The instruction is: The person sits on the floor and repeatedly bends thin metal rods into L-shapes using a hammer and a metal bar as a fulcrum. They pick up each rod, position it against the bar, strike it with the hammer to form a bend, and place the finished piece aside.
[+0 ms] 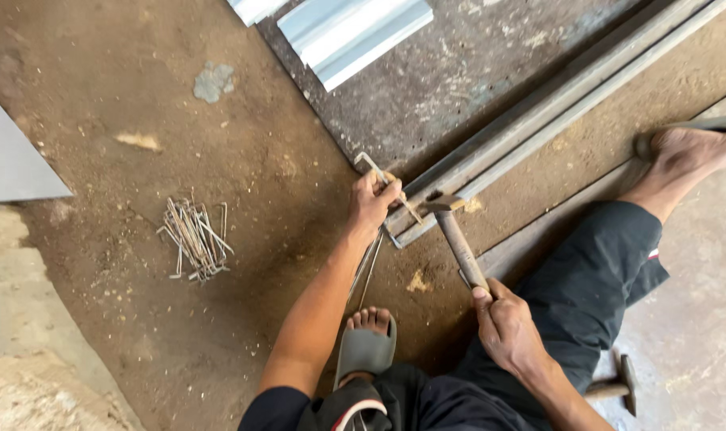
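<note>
Fingers of the left hand (371, 203) pinch a thin bent metal wire rod (381, 177) against the long grey steel angle bar (538, 120). Beside that bar, the right hand (502, 323) grips a wooden-handled hammer (458, 239), head resting on the bar's end.

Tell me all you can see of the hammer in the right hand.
The hammer has a worn, brownish wooden-looking handle and a dark metal head. The right hand grips the handle's lower end; the handle slants up and left. The head meets the end of the long grey metal bars on the dirt floor, beside the bent wire piece held by the left hand.
</note>
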